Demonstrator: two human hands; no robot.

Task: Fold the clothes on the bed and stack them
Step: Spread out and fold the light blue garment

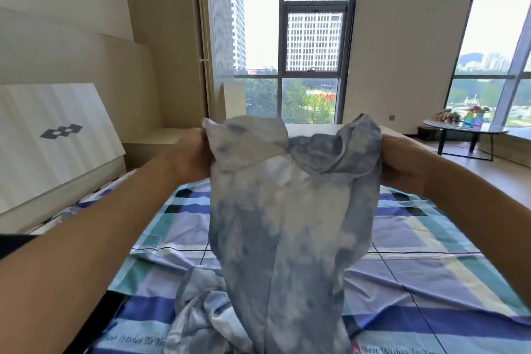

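Hanging between the left hand [192, 152] and right hand [402, 161], each pinching a top corner, a mottled blue-and-white tie-dye cotton garment [287, 210] droops crumpled, its lower end bunched on the blue, teal and white striped bed sheet [416, 238].

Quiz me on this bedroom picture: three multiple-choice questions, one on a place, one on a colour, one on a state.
1. Where is the round table? A by the right window; B on the bed; C against the headboard.
2. Colours of the garment? A red, black; B blue, white; C green.
3. How is the garment? A folded flat; B stacked; C held up by both hands.
A: it stands by that window. B: mottled blue-white cloth. C: left hand and right hand grip its top.
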